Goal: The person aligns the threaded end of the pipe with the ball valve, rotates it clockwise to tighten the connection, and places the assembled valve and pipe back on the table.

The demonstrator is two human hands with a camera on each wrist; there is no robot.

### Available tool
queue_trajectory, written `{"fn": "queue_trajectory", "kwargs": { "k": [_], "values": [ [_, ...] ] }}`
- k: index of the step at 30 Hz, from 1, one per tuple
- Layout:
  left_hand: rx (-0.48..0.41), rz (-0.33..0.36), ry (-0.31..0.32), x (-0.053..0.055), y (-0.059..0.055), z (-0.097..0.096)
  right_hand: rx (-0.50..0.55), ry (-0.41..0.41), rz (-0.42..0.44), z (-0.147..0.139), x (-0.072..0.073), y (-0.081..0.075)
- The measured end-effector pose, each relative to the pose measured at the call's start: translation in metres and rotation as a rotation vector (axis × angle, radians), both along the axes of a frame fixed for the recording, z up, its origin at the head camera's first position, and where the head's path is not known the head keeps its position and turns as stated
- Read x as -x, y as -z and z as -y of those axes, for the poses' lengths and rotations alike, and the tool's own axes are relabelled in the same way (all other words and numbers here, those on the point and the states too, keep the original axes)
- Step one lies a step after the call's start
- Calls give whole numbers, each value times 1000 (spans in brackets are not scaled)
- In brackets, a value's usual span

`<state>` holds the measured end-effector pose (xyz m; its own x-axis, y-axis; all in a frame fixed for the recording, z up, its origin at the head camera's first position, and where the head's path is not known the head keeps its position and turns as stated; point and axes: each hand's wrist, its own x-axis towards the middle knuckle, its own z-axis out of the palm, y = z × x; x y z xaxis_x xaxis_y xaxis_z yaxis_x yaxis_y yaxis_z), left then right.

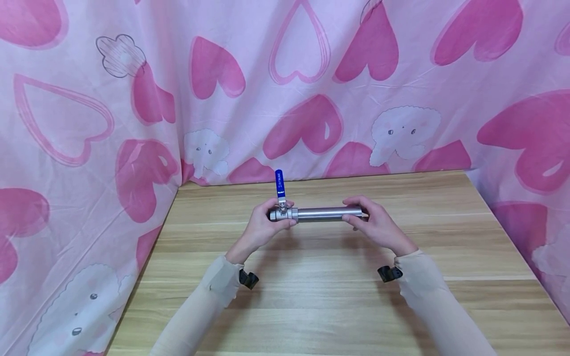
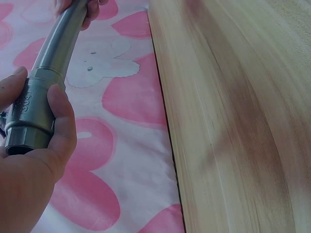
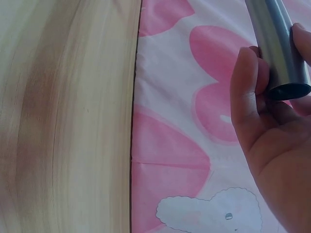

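A steel ball valve (image 1: 283, 214) with a blue lever handle (image 1: 279, 184) is joined to a straight metal pipe (image 1: 327, 214). Held level, the pair casts shadows on the wooden tabletop. My left hand (image 1: 262, 227) grips the valve body, thumb in front and fingers behind; in the left wrist view the valve (image 2: 30, 114) shows "304" and a hexagonal end. At the other side my right hand (image 1: 376, 222) holds the pipe near its free end. The right wrist view shows the open round mouth of the pipe (image 3: 279, 53) between thumb and fingers.
The wooden tabletop (image 1: 311, 306) spreads below both hands. A pink curtain (image 1: 249, 123) with hearts and white cartoon figures hangs along the back, left and right sides. Small black wrist cameras (image 1: 248, 279) sit at both cuffs.
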<state>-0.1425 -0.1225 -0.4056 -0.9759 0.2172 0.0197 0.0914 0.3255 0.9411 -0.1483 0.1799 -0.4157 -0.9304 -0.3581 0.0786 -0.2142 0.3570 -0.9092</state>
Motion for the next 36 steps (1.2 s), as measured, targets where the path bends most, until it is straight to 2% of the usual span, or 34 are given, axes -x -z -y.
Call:
{"fn": "queue_trajectory", "kwargs": {
  "k": [14, 27, 36],
  "values": [
    [13, 4, 0, -1, 0, 0, -50, 9, -1, 0, 0, 1],
    [-6, -16, 9, -1, -1, -1, -112, 20, -58, 0, 1, 1],
    [-14, -21, 10, -2, -1, -1, -99, 23, -19, 0, -1, -1]
  ]
}}
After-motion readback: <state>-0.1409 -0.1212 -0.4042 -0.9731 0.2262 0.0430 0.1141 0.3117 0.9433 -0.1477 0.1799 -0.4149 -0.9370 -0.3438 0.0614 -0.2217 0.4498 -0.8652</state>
